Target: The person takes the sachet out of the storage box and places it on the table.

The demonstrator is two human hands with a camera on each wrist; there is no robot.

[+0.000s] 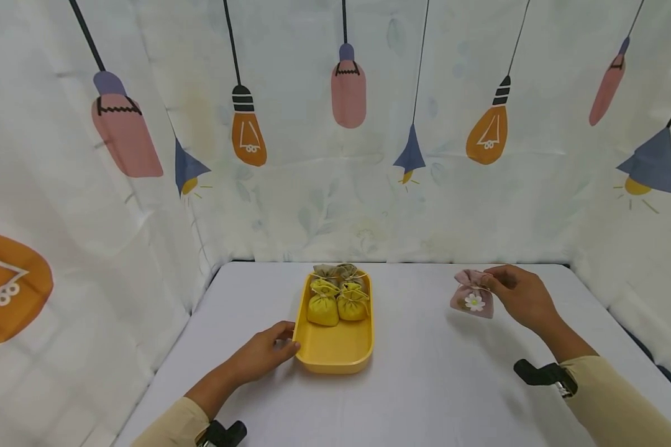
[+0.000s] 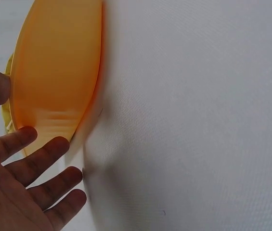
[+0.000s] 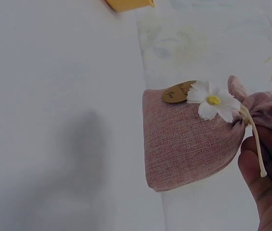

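Note:
My right hand (image 1: pixel 522 298) pinches a pink drawstring pouch (image 1: pixel 472 297) by its gathered neck, holding it above the table on the right. In the right wrist view the pouch (image 3: pixel 193 139) shows a white flower (image 3: pixel 212 101), a small brown tag (image 3: pixel 179 92) and a cream cord. My left hand (image 1: pixel 263 352) holds the left rim of a yellow tray (image 1: pixel 335 354), thumb at the rim and index fingertip against the wall; the other fingers spread apart. Two yellow pouches (image 1: pixel 323 307) sit side by side in the tray, with greyish-brown pouches (image 1: pixel 346 271) behind them.
A white-covered table (image 1: pixel 414 385) carries the tray left of the held pouch. Behind it hangs a pale curtain (image 1: pixel 313 205) printed with lamps, which also closes in both sides. Dark straps with devices (image 1: pixel 545 375) sit on both wrists.

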